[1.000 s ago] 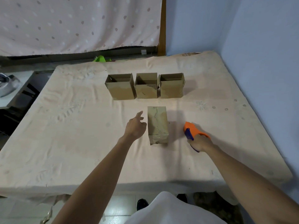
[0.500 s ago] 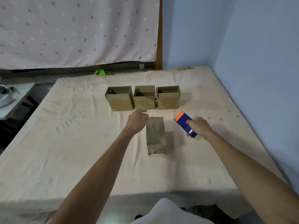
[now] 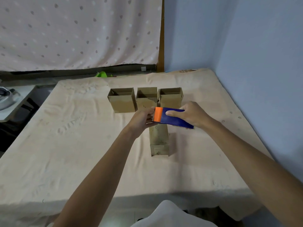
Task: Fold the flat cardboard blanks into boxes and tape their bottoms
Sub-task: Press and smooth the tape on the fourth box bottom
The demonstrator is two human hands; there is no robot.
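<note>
— While the right hand (image 3: 193,114) was out to the side of the lying box (image 3: 159,140) half a second ago, we now see it above that box, gripping the blue body of the tape dispenser (image 3: 170,117), thumb on top; the dispenser is in the air, across the box's far end.
— And the left hand (image 3: 142,119)? We had it hovering loose by the box's far left corner.
— It has come up to meet the tool; its fingers curl onto the orange end; whether tape sits between them, we cannot tell.
— The box itself?
— Unmoved on the beige cover (image 3: 73,145), lying lengthwise, one end toward us; the three upright boxes (image 3: 146,99) stand in their row behind it, as before.
</note>
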